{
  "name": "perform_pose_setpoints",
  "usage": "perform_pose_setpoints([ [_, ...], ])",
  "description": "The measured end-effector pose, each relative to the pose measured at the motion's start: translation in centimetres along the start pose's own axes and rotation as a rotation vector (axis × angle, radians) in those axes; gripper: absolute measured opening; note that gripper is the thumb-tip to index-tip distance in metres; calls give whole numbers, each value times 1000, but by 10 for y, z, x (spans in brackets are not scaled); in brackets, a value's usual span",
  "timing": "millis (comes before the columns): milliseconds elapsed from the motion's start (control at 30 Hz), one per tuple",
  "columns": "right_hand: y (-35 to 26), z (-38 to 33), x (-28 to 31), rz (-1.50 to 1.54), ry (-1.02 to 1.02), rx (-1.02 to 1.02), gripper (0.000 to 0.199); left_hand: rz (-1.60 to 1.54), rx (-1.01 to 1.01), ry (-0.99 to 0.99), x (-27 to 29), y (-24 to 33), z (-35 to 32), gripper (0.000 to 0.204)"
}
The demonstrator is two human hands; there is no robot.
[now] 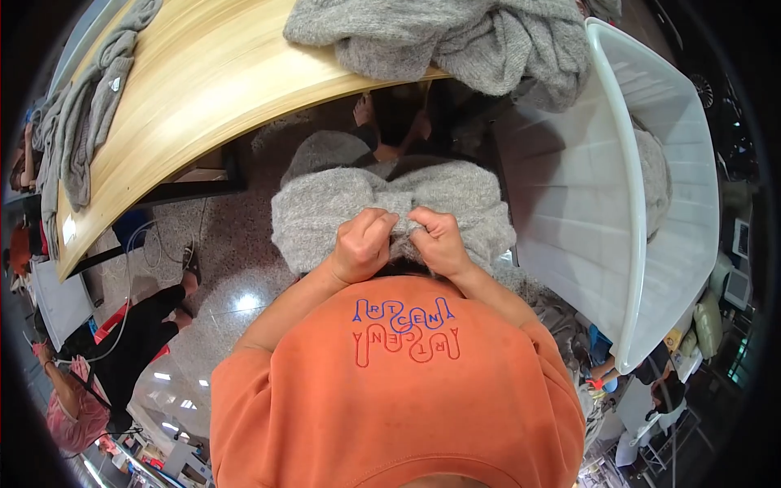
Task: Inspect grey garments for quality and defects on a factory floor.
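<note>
A light grey knitted garment point(325, 215) lies bunched across my lap. My left hand point(364, 244) is closed in a pinch on its knit near the middle. Close beside it, my right hand point(439, 241) pinches the same fabric, thumb and fingers pressed together. A small gap separates the two hands, and a short strip of the knit runs between them. Whether anything tiny sits between the fingertips cannot be made out. Darker grey cloth point(329, 152) shows behind the garment, over my legs.
A wooden table point(220, 57) curves ahead, bearing a heap of grey knitwear point(455, 41) and more grey knits point(98, 114) at its left end. On my right stands a large white plastic bin point(569, 187) with grey knit inside. Another person point(89, 390) sits at the left.
</note>
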State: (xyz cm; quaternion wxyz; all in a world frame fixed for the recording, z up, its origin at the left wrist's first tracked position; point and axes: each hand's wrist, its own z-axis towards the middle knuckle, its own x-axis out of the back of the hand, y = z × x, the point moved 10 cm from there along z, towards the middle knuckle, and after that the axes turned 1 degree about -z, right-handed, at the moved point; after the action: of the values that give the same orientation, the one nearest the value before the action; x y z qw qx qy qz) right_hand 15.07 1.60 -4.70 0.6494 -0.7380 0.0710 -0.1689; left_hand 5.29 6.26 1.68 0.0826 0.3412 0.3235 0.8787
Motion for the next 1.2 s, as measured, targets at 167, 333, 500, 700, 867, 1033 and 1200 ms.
perform_pose_setpoints([
  [167, -13, 8, 0, -200, 59, 92, 3, 65, -37, -7, -1, -3, 2, 29],
  [333, -20, 15, -1, -266, 115, 151, 4, 94, -23, 28, 2, -4, 4, 29],
  [500, -28, 18, -3, -323, 194, 251, 6, 100, 49, 46, 5, -3, 0, 27],
  [700, -43, 13, 1, -334, 269, 366, 18, 56, 61, 68, 11, -2, 6, 27],
  [867, -9, 12, 25, -4, 299, 132, 22, 60, 267, 10, 3, -22, 5, 26],
  [1033, 58, 13, 42, 236, 138, -186, 24, -169, 648, -31, 3, -71, -17, 13],
  [1200, 25, 8, 17, -415, -163, 121, 29, -725, 1133, -148, -27, -92, -48, 10],
])
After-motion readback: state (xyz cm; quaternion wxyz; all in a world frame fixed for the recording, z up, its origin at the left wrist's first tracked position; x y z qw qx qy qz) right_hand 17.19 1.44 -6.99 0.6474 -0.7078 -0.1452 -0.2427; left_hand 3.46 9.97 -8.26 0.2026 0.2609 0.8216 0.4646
